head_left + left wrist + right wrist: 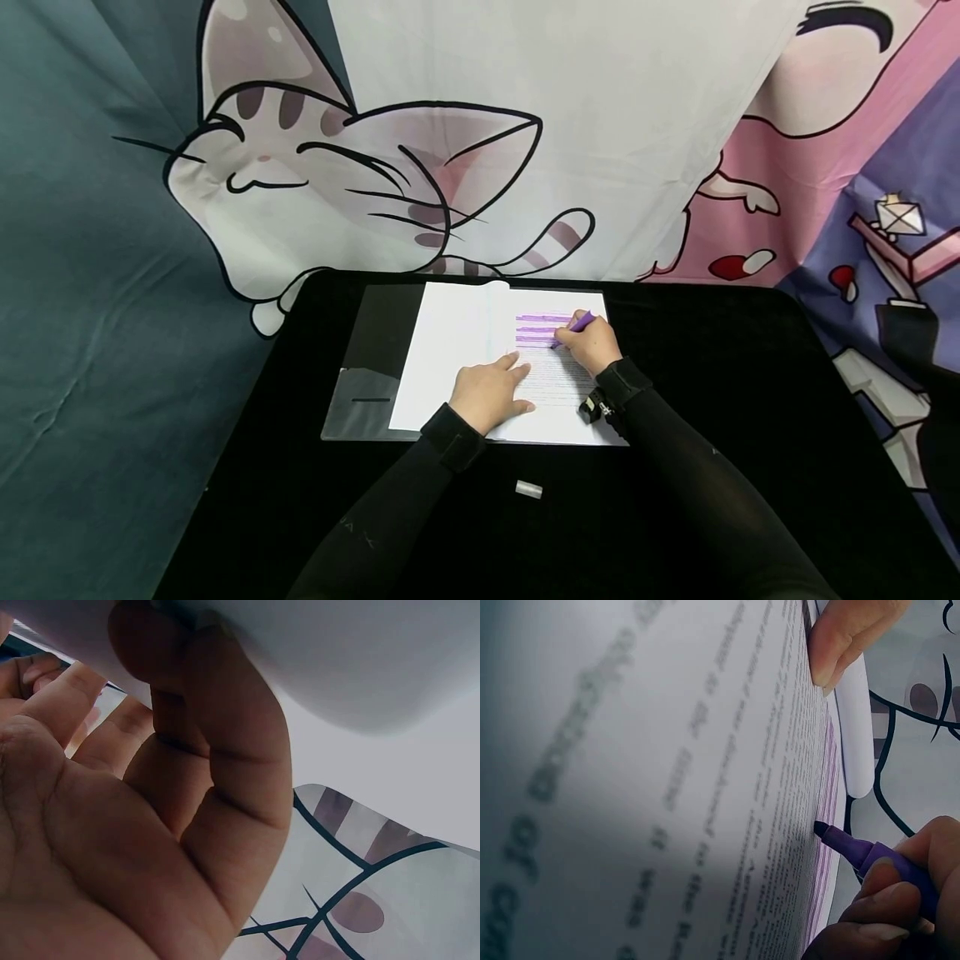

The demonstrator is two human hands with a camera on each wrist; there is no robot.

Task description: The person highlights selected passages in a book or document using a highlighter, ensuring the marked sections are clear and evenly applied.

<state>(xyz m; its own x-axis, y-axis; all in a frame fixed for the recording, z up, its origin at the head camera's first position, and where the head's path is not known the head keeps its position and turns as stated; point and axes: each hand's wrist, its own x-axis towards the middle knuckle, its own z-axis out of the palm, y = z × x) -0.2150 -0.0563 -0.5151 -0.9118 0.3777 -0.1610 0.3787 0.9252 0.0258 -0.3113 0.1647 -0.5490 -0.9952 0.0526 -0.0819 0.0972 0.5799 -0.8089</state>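
Note:
An open book (pixel 453 342) lies on the black table, its right page (pixel 551 392) printed with lines of text, several of them marked in purple. My right hand (pixel 596 344) grips a purple highlighter (pixel 859 850), whose dark chisel tip is at the page just below the purple stripes. My left hand (pixel 487 393) rests with spread fingers near the book's inner fold, across the lower part of the pages. Seen from the palm side in the left wrist view, the left fingers (pixel 240 750) reach to the paper.
A clear grey sheet or cover (pixel 363 400) sticks out under the book's left side. On the black tabletop (pixel 712 358), a small pale cylinder (pixel 528 489) lies in front of the book. Behind the table hangs a cloth (pixel 600 125) with cartoon cats.

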